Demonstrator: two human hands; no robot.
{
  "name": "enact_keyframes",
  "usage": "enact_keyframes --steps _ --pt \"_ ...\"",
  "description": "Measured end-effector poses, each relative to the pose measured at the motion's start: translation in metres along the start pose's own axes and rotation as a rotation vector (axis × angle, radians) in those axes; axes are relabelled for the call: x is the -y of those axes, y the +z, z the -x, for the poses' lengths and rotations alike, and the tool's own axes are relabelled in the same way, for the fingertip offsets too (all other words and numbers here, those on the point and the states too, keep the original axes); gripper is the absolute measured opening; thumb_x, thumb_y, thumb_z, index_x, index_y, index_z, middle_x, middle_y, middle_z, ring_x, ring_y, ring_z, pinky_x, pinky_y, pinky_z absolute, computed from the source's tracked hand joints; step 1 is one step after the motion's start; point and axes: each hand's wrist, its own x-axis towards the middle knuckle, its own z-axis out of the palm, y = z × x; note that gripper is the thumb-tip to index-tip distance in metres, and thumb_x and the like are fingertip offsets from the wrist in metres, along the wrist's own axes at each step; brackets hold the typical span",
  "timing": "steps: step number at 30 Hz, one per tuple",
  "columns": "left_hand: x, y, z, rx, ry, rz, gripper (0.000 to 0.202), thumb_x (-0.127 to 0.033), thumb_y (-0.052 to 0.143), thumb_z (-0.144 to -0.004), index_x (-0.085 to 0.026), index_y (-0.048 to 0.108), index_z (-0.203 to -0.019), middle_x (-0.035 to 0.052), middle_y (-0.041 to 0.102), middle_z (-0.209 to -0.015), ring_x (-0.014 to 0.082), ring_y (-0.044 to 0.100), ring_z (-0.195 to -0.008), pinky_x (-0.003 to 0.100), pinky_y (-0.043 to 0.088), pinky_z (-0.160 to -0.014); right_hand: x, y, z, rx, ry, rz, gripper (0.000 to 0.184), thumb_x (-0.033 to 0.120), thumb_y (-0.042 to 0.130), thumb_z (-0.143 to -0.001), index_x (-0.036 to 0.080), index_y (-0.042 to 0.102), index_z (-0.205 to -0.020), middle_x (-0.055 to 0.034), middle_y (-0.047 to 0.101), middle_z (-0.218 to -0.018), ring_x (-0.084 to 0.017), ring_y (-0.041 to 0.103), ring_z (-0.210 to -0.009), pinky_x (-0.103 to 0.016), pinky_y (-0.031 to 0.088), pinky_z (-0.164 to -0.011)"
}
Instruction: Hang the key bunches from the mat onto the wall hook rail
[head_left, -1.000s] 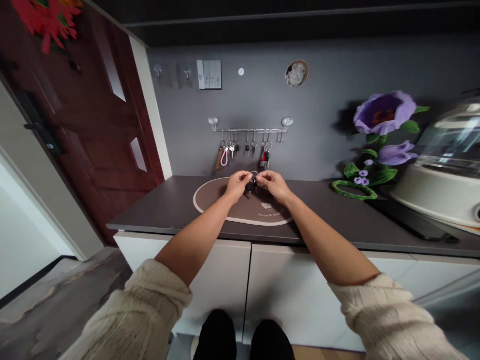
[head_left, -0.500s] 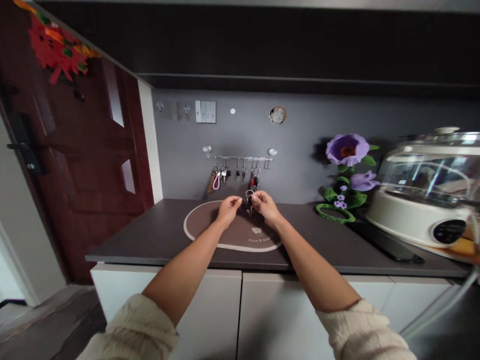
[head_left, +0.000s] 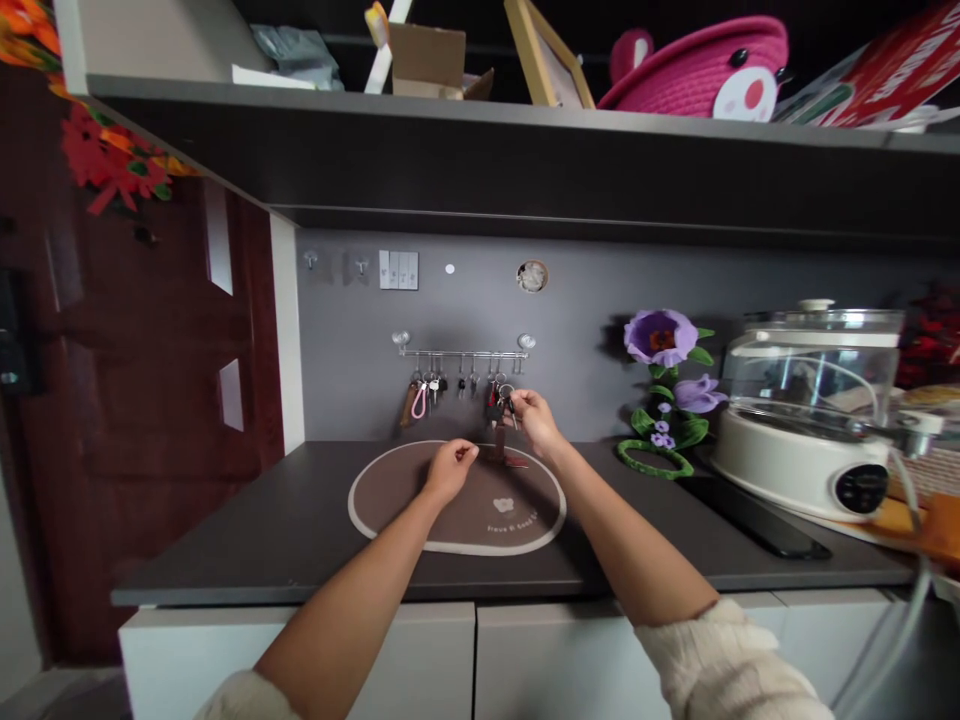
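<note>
My right hand [head_left: 534,422] pinches a bunch of keys [head_left: 513,408] by its ring, just below the right part of a clear hook rail [head_left: 465,354]. Other keys hang close beside it, and I cannot tell whether the ring touches a hook. Curled closed, my left hand [head_left: 450,468] is above the brown oval mat [head_left: 405,505]; nothing shows in its fingers. Farther left on the rail hang a pink loop strap [head_left: 419,402], a brown tag [head_left: 408,404] and several keys. A narrow reddish-brown thing [head_left: 501,446] shows below the right-hand keys, its kind unclear.
Purple artificial flowers [head_left: 661,338] stand right of the mat. A black phone-like slab [head_left: 765,525] lies before a white appliance with a clear top [head_left: 799,455]. An overhead shelf [head_left: 480,165] holds a cardboard box [head_left: 427,60], a frame and a pink basket [head_left: 690,75]. A door [head_left: 150,420] is left.
My right hand has risen toward the rail with the keys. The left hand has let go of them and stays lower, over the mat. The view has tilted up, showing the shelf's contents.
</note>
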Motion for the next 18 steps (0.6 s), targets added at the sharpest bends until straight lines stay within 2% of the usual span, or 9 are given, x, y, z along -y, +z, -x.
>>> enact_keyframes --steps 5,11,18 --pt "0.002 0.002 0.000 -0.007 -0.016 0.005 0.022 -0.031 0.048 -0.073 -0.014 0.061 -0.077 0.0056 0.064 -0.078 0.0160 0.057 -0.073 0.029 0.043 -0.071 0.014 -0.002 -0.022 -0.090 -0.032 0.034 0.007 0.020 0.052 -0.069 0.017 0.048 -0.064 0.0054 0.046 -0.050 -0.005 0.042 -0.043 -0.017 0.037 -0.045" --pt "0.001 0.002 0.000 -0.016 -0.019 0.007 0.023 -0.032 0.047 -0.074 -0.014 0.061 -0.076 0.0056 0.064 -0.078 0.0159 0.057 -0.074 0.028 0.042 -0.072 0.019 -0.002 -0.046 -0.175 -0.021 0.046 0.017 0.009 0.041 -0.070 0.017 0.042 -0.055 0.0055 0.040 -0.043 -0.005 0.036 -0.037 -0.017 0.029 -0.037" --pt "0.002 0.003 0.000 -0.026 -0.029 0.007 0.025 -0.034 0.046 -0.074 -0.015 0.062 -0.075 0.0047 0.064 -0.075 0.0154 0.056 -0.072 0.028 0.041 -0.071 0.015 0.000 -0.064 -0.276 0.010 0.056 0.022 0.004 0.040 -0.068 0.017 0.040 -0.051 0.0056 0.037 -0.040 -0.005 0.033 -0.034 -0.017 0.028 -0.034"
